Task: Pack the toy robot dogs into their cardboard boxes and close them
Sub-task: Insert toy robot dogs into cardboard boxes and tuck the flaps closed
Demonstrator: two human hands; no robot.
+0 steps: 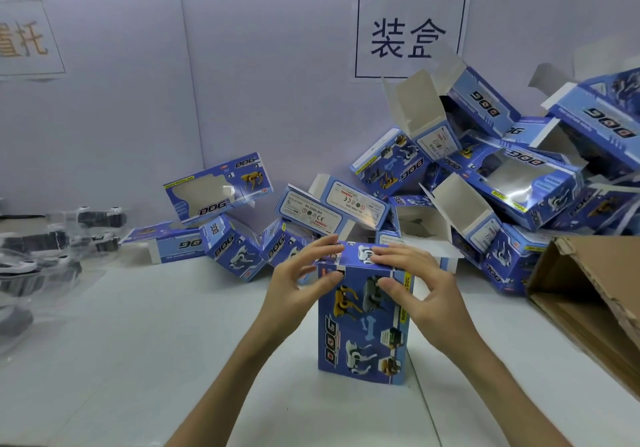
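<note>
A blue cardboard box (pixel 363 329) printed with robot dogs stands upright on the white table in front of me. My left hand (pixel 301 273) holds its top left corner, fingers lying over the top flap and thumb on the front face. My right hand (pixel 412 280) holds the top right corner the same way, fingers on the flap and thumb on the front. The top flap lies flat. What is inside the box is hidden. Toy robot dogs in clear plastic trays (pixel 52 249) lie at the far left.
A pile of empty blue boxes (pixel 502 176), many with open flaps, is heaped against the back wall at centre and right. A brown carton (pixel 588 294) lies open at the right edge. A sign (pixel 408 36) hangs on the wall.
</note>
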